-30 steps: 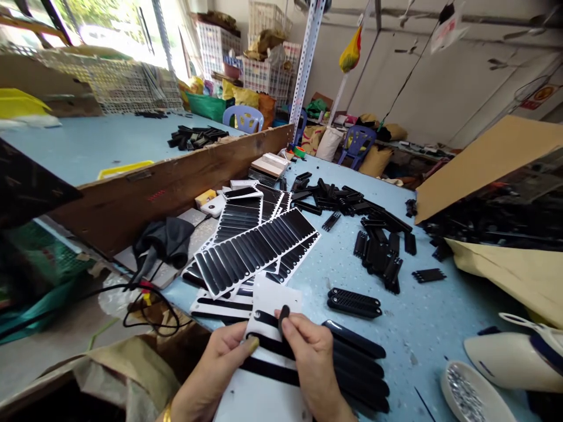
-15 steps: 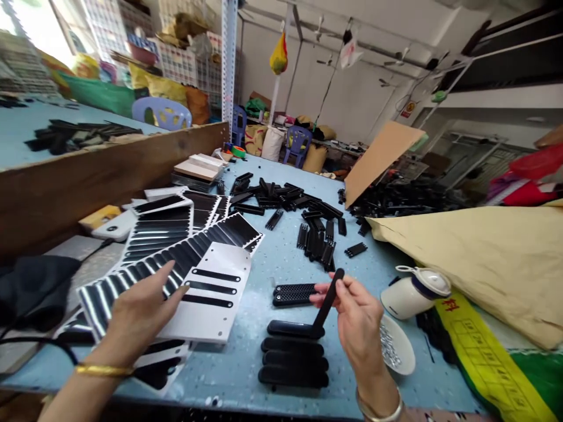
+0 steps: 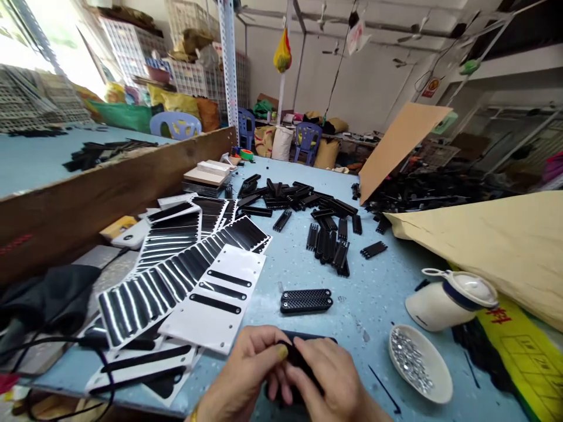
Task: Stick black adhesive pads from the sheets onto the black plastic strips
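Note:
My left hand [image 3: 250,369] and my right hand [image 3: 332,375] are together near the front of the table, both closed on a slim black bar [image 3: 304,362]. Fingers cover much of it, so whether anything else is pinched there is hidden. More black bars lie beneath my hands, with the edge of one black bar [image 3: 325,337] showing behind them. Just beyond rests a pair of black bars with a dotted, textured face [image 3: 307,301]. Left of my hands, a white backing sheet [image 3: 185,325] carries three black strip stickers [image 3: 223,291] with rounded ends.
Sheets of black stickers [image 3: 162,293] overlap on the left. Loose black pieces [image 3: 294,196] are heaped farther back. To the right are a bowl of small silver parts [image 3: 442,384], a hex key [image 3: 385,390] and a white lidded cup [image 3: 440,305]. A wooden board [image 3: 109,170] edges the table.
My left hand has left the sticker sheet and moved right to meet my right hand. The right hand has lowered the bar toward me, and both hands now grip it. The view has shifted slightly.

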Demonstrator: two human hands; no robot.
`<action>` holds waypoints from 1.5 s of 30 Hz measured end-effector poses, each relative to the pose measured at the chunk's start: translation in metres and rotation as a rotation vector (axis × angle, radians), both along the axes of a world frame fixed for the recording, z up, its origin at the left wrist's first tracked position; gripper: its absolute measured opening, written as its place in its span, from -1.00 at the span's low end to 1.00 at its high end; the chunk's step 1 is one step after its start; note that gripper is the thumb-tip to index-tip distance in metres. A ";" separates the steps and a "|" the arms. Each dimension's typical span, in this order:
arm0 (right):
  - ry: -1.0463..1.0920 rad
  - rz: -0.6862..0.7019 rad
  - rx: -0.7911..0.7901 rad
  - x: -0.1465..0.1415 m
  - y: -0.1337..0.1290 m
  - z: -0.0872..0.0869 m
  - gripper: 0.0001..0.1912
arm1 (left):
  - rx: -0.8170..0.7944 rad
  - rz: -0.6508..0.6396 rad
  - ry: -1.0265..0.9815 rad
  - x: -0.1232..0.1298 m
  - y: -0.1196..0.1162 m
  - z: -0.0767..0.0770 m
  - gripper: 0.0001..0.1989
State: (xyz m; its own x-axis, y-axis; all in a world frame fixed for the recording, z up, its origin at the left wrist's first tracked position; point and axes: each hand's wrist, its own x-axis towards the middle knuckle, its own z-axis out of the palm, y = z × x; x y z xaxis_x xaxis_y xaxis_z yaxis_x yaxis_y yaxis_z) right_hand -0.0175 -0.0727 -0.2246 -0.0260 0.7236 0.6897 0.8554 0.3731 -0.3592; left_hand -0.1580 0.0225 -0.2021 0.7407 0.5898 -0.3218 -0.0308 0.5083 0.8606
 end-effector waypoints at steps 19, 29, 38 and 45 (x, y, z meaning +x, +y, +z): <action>-0.127 -0.125 -0.170 0.057 -0.004 0.001 -0.81 | 0.031 -0.008 0.132 0.023 0.043 -0.018 -0.62; 0.171 -0.210 -0.232 0.095 -0.002 -0.002 -0.86 | 0.742 0.120 0.508 0.022 0.067 -0.035 -0.60; 0.365 -0.205 -0.241 0.112 0.023 -0.039 -0.89 | 0.958 -0.083 0.606 0.035 0.070 -0.051 -0.65; 0.228 -0.097 -0.424 0.098 -0.003 -0.021 -0.84 | 0.925 -0.146 0.538 0.020 0.068 -0.048 -0.75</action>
State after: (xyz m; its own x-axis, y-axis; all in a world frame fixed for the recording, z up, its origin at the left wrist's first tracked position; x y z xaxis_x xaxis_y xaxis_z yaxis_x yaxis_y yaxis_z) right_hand 0.0808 -0.0760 -0.2452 0.1727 0.9335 0.3143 0.7610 0.0762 -0.6443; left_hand -0.1385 0.0904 -0.2496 0.7181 0.6886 -0.1009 0.4740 -0.3778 0.7953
